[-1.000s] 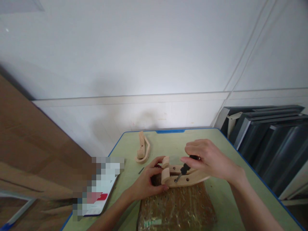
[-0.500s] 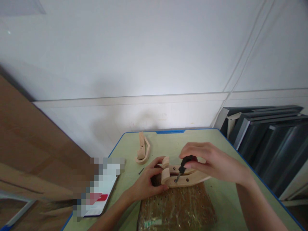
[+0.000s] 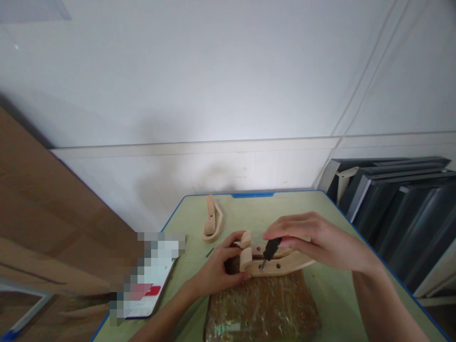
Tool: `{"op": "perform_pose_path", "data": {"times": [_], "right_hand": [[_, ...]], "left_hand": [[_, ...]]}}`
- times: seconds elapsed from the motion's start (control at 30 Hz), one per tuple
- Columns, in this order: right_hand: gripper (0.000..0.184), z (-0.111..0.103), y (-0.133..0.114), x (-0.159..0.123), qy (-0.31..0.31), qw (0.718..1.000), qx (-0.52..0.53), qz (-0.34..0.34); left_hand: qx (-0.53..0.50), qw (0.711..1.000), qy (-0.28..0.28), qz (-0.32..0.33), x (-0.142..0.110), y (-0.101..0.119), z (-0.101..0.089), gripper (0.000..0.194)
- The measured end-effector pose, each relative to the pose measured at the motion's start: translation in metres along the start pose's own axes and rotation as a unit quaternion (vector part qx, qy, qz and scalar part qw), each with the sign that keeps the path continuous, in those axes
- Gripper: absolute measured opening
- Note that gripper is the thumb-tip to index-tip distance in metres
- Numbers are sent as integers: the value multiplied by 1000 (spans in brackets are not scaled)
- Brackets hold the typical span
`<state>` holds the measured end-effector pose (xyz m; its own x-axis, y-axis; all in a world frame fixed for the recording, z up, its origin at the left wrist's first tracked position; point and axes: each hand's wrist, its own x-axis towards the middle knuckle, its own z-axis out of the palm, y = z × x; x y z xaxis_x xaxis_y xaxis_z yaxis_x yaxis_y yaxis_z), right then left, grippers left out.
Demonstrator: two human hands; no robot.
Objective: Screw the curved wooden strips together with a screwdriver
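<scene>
My left hand (image 3: 223,266) grips the curled left end of a pale wooden piece (image 3: 290,265) with drilled holes. That piece lies on a tape-wrapped brown block (image 3: 263,308), beside a second similar wooden piece (image 3: 257,251) just behind it. In my right hand (image 3: 302,237) is a black-handled screwdriver (image 3: 272,249), tilted, its tip at the left hole of the nearer piece. My fingers wrap around the top of its handle. Whether a screw sits under the tip is too small to tell.
Farther back on the green table (image 3: 245,213) lies a hook-shaped wooden assembly (image 3: 213,221). A small dark rod (image 3: 210,252) is left of my left hand. A partly blurred phone-like slab (image 3: 156,275) rests at the left edge. Dark panels (image 3: 399,204) lean at the right.
My right hand has changed its hold on the screwdriver handle, its fingers shifting slightly left over the top. The screwdriver tip stays at the same hole; my left hand and the wood stay put.
</scene>
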<state>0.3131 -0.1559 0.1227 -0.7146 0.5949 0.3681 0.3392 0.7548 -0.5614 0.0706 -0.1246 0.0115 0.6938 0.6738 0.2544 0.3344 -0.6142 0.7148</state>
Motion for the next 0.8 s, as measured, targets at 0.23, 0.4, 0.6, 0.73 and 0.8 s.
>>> {"op": "perform_pose_path", "data": {"times": [0.23,0.4,0.6,0.73,0.8], "right_hand": [[21,0,3,-2,16,1000,-9,25],[17,1,2,1,15,998,-41,35],[18,0,-4,2,-13,995,-88,33],[20,1,-5,2,-3,989,-136,51],[21,2,-4,2,5,985,-160,65]], "left_hand": [[8,1000,1,-6,-2,-4,2,32],[9,1000,0,-6,-2,-4,2,32],[7,1000,4,-9,-2,-2,2,32],[0,1000,3,5,-1,-2,2,31],[-4,1000,4,7,-1,-2,2,31]]}}
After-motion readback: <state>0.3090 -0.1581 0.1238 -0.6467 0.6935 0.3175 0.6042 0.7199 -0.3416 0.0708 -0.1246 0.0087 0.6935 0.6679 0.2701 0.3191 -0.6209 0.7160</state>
